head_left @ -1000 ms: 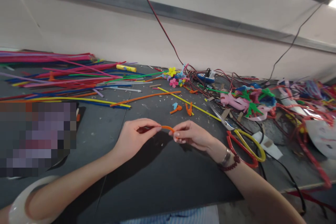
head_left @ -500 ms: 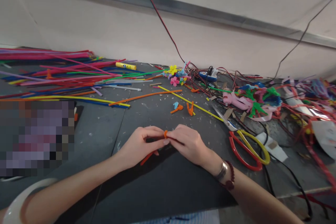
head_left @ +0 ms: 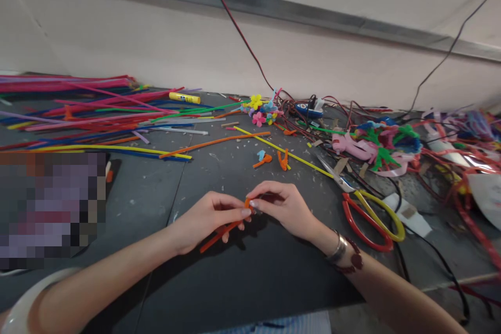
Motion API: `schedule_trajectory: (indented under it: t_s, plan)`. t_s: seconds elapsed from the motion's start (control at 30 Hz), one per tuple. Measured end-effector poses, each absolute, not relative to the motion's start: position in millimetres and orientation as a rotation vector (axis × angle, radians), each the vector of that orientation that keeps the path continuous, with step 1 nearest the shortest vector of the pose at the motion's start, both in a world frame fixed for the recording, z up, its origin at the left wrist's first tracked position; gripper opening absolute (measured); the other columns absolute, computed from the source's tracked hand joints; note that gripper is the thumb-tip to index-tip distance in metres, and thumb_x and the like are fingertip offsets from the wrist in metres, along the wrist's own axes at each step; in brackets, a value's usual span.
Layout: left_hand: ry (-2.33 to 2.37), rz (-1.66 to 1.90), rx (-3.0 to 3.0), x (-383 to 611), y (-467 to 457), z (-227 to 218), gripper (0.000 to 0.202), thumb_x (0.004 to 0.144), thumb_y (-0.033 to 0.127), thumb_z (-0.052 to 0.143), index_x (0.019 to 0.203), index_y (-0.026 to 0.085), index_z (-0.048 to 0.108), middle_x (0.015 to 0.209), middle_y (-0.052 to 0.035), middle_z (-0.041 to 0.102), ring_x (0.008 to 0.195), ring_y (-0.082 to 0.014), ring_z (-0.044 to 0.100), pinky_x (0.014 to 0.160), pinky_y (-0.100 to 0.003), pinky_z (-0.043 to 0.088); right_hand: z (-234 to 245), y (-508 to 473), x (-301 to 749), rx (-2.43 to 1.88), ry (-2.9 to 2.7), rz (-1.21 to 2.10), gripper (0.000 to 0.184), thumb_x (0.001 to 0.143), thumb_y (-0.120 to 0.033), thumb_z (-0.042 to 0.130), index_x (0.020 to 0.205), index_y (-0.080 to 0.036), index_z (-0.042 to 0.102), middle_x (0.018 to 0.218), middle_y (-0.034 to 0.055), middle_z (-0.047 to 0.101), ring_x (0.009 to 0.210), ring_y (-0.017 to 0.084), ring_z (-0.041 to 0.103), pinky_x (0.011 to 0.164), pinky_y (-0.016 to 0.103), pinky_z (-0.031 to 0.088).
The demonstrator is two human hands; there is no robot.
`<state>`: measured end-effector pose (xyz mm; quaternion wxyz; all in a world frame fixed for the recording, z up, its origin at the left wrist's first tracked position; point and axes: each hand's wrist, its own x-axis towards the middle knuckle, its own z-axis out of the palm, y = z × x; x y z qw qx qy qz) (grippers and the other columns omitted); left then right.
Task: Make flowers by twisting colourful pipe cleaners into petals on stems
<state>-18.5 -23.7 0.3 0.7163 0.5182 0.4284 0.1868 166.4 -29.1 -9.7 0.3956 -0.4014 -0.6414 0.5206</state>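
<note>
Between my two hands is an orange pipe cleaner, bent at its upper end, with a straight tail sticking out below my left fingers. My left hand pinches it near the bend between thumb and fingers. The thumb and forefinger of my right hand close on the bent end. Just beyond my hands lie a small orange and light blue twisted piece and a folded orange piece. A yellow pipe cleaner runs slantwise behind them toward the scissors.
Red and yellow handled scissors lie at the right. Many loose pipe cleaners spread over the back left, beside a glue stick. A flower cluster, cables and ribbons crowd the back right. A blurred-out object is at left.
My right fingers have opened out slightly and shifted their pinch on the bend. More of the orange tail now shows below my left hand. The view has moved a little.
</note>
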Motion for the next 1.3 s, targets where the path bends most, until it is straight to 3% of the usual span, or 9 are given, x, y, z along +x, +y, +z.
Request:
schedule_trajectory:
  t_s: [0.17, 0.33, 0.6, 0.73, 0.87, 1.1, 1.3]
  plan:
    - [0.920, 0.379, 1.120, -18.0, -23.8, 0.4, 0.017, 0.069, 0.030, 0.065, 0.074, 0.013, 0.067, 0.059, 0.0019, 0.056, 0.043, -0.0041, 0.044, 0.039, -0.014, 0.037, -4.9, -30.2, 165.7, -0.982, -1.745, 1.248, 0.011, 0.077, -0.015, 0.057, 0.082, -0.017, 0.067, 0.081, 0.0032, 0.062, 0.073, 0.012, 0.059, 0.065, 0.023, 0.047]
    - [0.916, 0.310, 1.144, -19.2, -23.8, 0.6, 0.015, 0.067, 0.027, 0.068, 0.065, 0.013, 0.067, 0.055, 0.0023, 0.056, 0.038, -0.0023, 0.042, 0.035, -0.013, 0.034, 2.8, -30.4, 170.7, -0.874, -2.017, 1.167, 0.020, 0.078, -0.011, 0.054, 0.091, -0.018, 0.067, 0.084, 0.0038, 0.059, 0.073, 0.011, 0.057, 0.068, 0.025, 0.045]
    - [0.739, 0.184, 0.921, -22.9, -23.6, 1.1, 0.011, 0.064, 0.022, 0.070, 0.059, 0.013, 0.068, 0.048, 0.0014, 0.057, 0.030, 0.0002, 0.039, 0.027, -0.009, 0.024, -4.8, -27.8, 174.4, -0.686, -1.904, 1.451, 0.026, 0.072, -0.015, 0.065, 0.097, -0.021, 0.066, 0.084, 0.0016, 0.059, 0.075, 0.010, 0.055, 0.068, 0.023, 0.044]
    - [0.653, 0.121, 0.879, -21.9, -24.3, 1.6, 0.010, 0.062, 0.023, 0.070, 0.061, 0.013, 0.069, 0.048, 0.0004, 0.058, 0.031, -0.0014, 0.041, 0.026, -0.010, 0.024, -3.9, -32.1, 168.6, -0.613, -1.782, 1.601, 0.021, 0.070, -0.011, 0.066, 0.089, -0.020, 0.068, 0.079, 0.0006, 0.061, 0.069, 0.008, 0.055, 0.064, 0.021, 0.045]
    - [0.727, 0.210, 1.080, -20.6, -24.9, 3.3, 0.014, 0.064, 0.026, 0.067, 0.058, 0.013, 0.067, 0.046, 0.0010, 0.057, 0.030, -0.0027, 0.039, 0.027, -0.013, 0.024, -4.3, -35.2, 164.6, -0.718, -1.626, 1.635, 0.007, 0.066, -0.018, 0.070, 0.072, -0.015, 0.066, 0.072, 0.0000, 0.061, 0.065, 0.009, 0.056, 0.062, 0.021, 0.046]
    - [1.011, 0.718, 2.139, -20.0, -33.3, -3.9, 0.019, 0.078, 0.022, 0.054, 0.065, 0.015, 0.066, 0.062, -0.0012, 0.060, 0.055, -0.0088, 0.051, 0.054, -0.020, 0.039, -11.9, -33.7, 157.2, -1.140, -1.492, 1.513, 0.018, 0.069, -0.029, 0.067, 0.064, -0.013, 0.060, 0.059, -0.0021, 0.059, 0.053, 0.006, 0.049, 0.052, 0.018, 0.039]
    - [1.119, 0.641, 1.938, -16.8, -33.6, -2.0, 0.017, 0.078, 0.025, 0.056, 0.070, 0.016, 0.067, 0.064, 0.0003, 0.062, 0.049, -0.0079, 0.051, 0.047, -0.018, 0.041, -11.4, -30.1, 154.6, -1.246, -1.454, 1.465, 0.023, 0.067, -0.035, 0.066, 0.068, -0.013, 0.063, 0.057, -0.0019, 0.058, 0.047, 0.006, 0.046, 0.046, 0.019, 0.038]
